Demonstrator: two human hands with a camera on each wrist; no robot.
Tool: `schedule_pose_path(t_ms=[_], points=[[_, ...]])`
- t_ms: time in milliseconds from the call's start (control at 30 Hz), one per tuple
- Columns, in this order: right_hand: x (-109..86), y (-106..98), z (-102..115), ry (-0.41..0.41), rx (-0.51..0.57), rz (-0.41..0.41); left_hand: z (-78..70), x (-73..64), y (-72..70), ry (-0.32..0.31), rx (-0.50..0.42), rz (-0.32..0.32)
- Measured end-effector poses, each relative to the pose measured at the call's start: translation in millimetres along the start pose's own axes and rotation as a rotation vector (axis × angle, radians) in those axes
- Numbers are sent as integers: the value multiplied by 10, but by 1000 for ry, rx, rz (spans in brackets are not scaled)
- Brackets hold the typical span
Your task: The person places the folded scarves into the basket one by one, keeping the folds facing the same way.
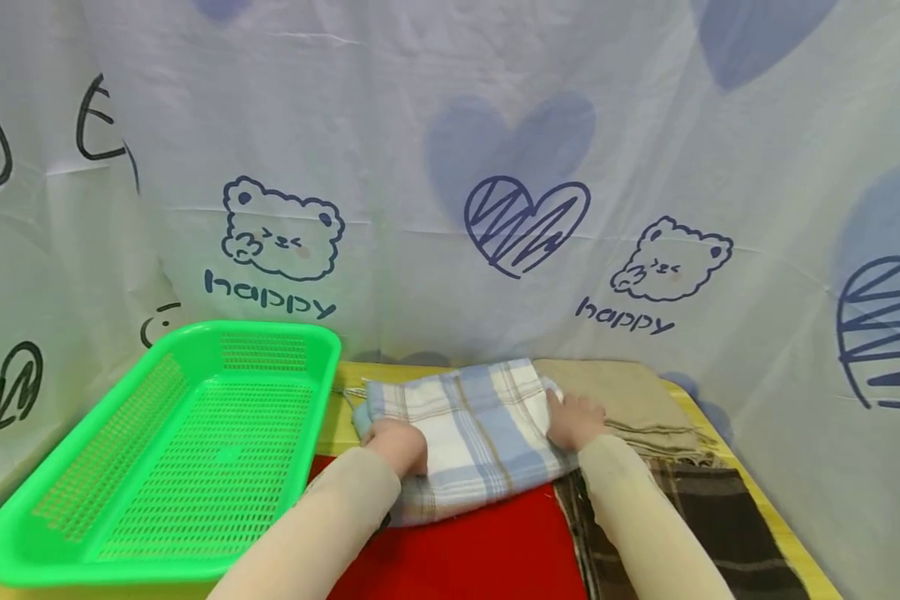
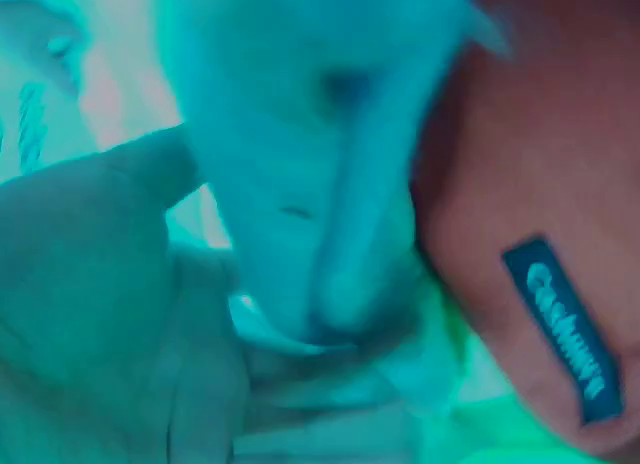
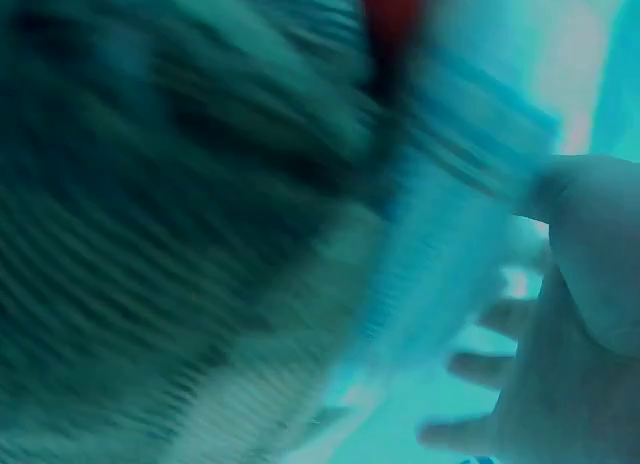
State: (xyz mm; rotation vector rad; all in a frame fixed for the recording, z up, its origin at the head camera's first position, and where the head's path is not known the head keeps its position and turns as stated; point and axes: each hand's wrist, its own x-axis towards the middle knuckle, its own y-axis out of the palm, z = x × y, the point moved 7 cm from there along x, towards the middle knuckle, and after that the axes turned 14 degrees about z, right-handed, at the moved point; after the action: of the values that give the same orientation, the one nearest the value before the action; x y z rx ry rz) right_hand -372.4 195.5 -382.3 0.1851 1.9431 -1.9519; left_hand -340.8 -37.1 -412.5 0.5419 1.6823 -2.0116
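Observation:
A folded blue, white and tan plaid scarf (image 1: 480, 425) lies across the middle, overlapping a red scarf (image 1: 472, 550) below it. At the plaid scarf's left edge, my left hand (image 1: 401, 446) grips the cloth; in the left wrist view the fabric passes between the thumb and fingers of that hand (image 2: 200, 314). My right hand (image 1: 573, 419) touches the right edge, and its fingers look straight and spread in the right wrist view, where the hand (image 3: 560, 334) is beside the blurred plaid cloth. A dark "Cashmere" label (image 2: 568, 329) shows on the red scarf.
A green plastic basket (image 1: 228, 454) stands on the left. On the right lie a folded beige scarf (image 1: 615, 392) and a dark brown plaid scarf (image 1: 720, 517). Strips of yellow table (image 1: 750, 492) show around them. A printed white curtain (image 1: 405, 275) hangs behind.

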Motion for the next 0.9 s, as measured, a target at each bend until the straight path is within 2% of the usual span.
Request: schedule_pose_path(t_ms=[33, 67, 133, 167, 200, 267, 300, 333, 400, 467, 667, 767, 833, 900], points=[[2, 40, -5, 24, -8, -3, -15, -20, -7, -50, 85, -35], [10, 68, -1, 39, -13, -17, -28, -119, -47, -82, 145, -72], [26, 101, 46, 40, -14, -48, -65, -191, -86, -83, 191, -137], [39, 117, 83, 33, -23, -54, -79, -222, -87, -43, 154, -160], [48, 131, 129, 16, -27, -58, -101, -267, -74, 28, 100, -157], [67, 190, 223, -20, -30, -22, -133, -270, 23, 170, -36, -114], [69, 227, 264, -36, -18, 8, -141, -282, 73, 218, -102, -76], [70, 263, 294, -49, -7, 37, -143, -286, 123, 250, -159, -40], [54, 314, 322, -64, 23, 86, -149, -291, 177, 280, -201, -7], [40, 335, 303, -63, 45, 121, -155, -298, 174, 290, -201, -1], [3, 274, 93, -28, 133, 112, -199, -567, 126, 279, -148, 114], [6, 238, -3, -19, 127, 38, -236, -667, 142, 262, -126, 100], [28, 226, -17, -36, 82, -19, -257, -665, 152, 244, -157, 69], [48, 205, -1, -62, 36, -92, -301, -611, 158, 241, -126, 52]])
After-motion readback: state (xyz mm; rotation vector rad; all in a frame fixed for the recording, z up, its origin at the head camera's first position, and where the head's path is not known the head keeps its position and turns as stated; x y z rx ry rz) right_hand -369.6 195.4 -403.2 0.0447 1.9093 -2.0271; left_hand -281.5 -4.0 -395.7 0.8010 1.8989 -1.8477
